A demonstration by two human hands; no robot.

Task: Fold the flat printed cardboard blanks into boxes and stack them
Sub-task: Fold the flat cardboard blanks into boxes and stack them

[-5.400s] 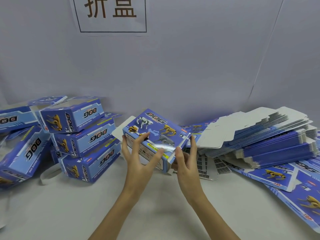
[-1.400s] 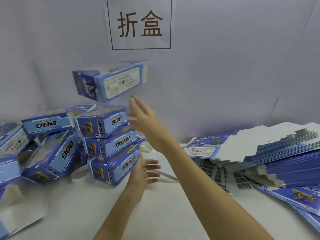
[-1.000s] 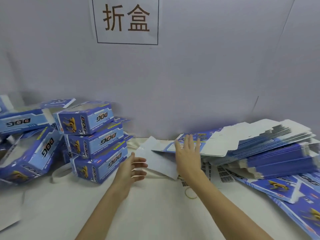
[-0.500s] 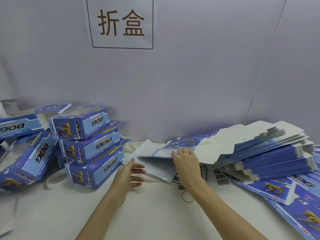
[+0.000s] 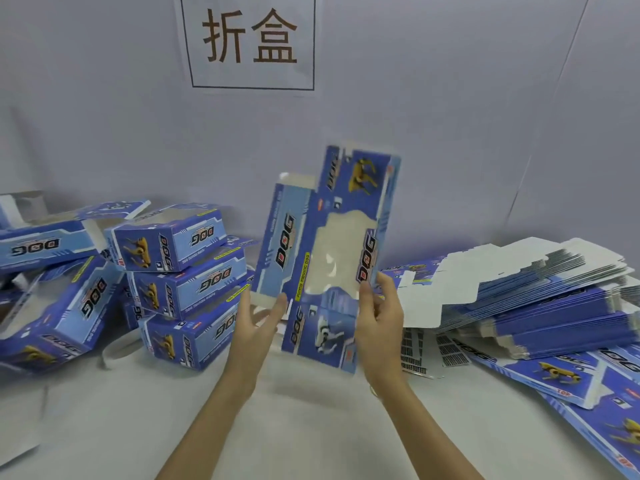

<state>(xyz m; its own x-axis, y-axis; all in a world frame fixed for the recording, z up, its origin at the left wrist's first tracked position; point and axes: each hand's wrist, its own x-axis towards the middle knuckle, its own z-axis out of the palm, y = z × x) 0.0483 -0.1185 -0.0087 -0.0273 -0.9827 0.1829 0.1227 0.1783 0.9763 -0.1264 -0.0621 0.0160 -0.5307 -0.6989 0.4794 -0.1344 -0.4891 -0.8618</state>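
A flat blue printed blank with a clear window and "DOG" lettering stands upright in the air at the centre. My right hand grips its lower right edge. My left hand touches its lower left corner, fingers spread around the flap. Three folded boxes form a stack to the left. A pile of flat blanks lies to the right.
More folded boxes lie tumbled at the far left. Loose blanks spread over the white table at the near right. A grey backdrop with a paper sign stands behind everything.
My right hand pulled a blank off the right pile and raised it upright at the centre. My left hand came up off the table to its lower left corner.
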